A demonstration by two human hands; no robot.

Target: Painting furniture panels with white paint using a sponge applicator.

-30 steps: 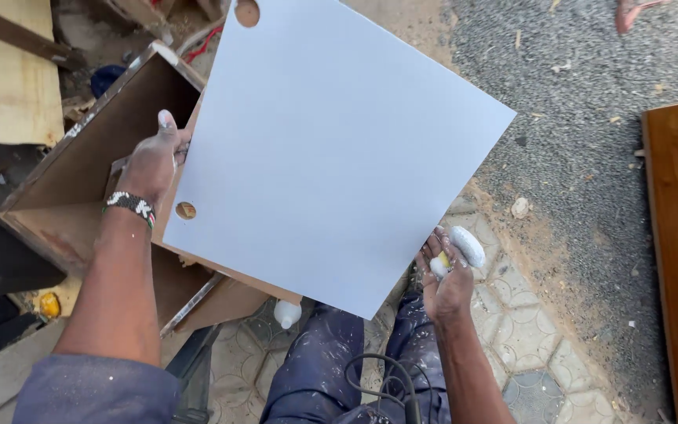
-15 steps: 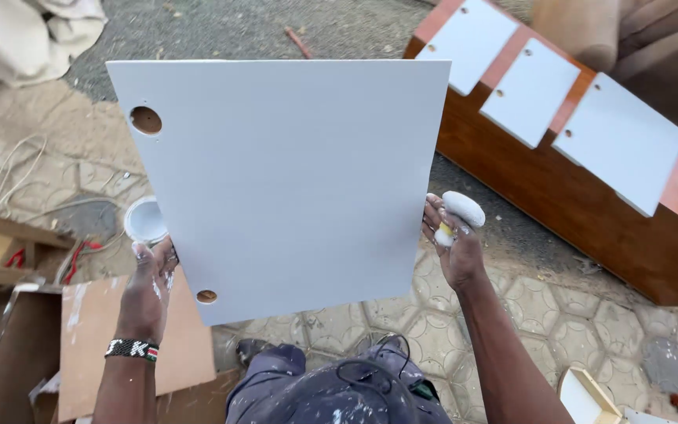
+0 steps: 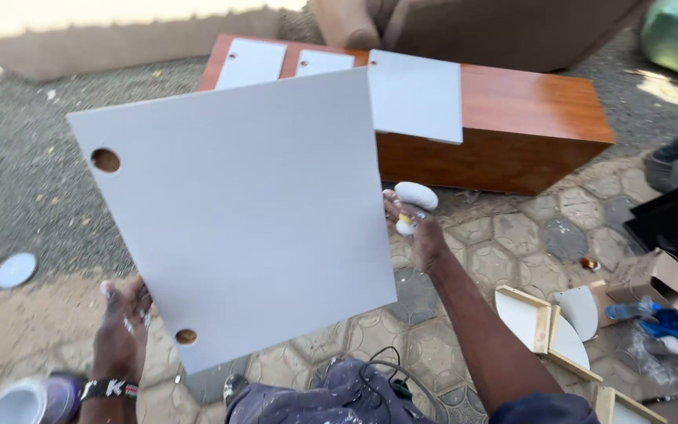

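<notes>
I hold a large white painted cabinet door panel (image 3: 245, 212) upright in front of me; two round hinge holes show along its left edge. My left hand (image 3: 122, 330), smeared with white paint and wearing a beaded wristband, grips the panel's lower left edge. My right hand (image 3: 416, 228) steadies the right edge while also holding a white paint-covered sponge (image 3: 415, 195) with a bit of yellow showing.
A brown wooden cabinet (image 3: 512, 129) lies on the ground ahead with three white door panels (image 3: 416, 94) resting on it. Small white-painted drawer parts (image 3: 547, 322) and cardboard lie at right. A white lid (image 3: 16, 269) sits on the gravel at left, a paint tub (image 3: 25, 400) at bottom left.
My view has swung right toward the brown cabinet while I carry the panel. The panel has tilted slightly, and my hands keep the same grip.
</notes>
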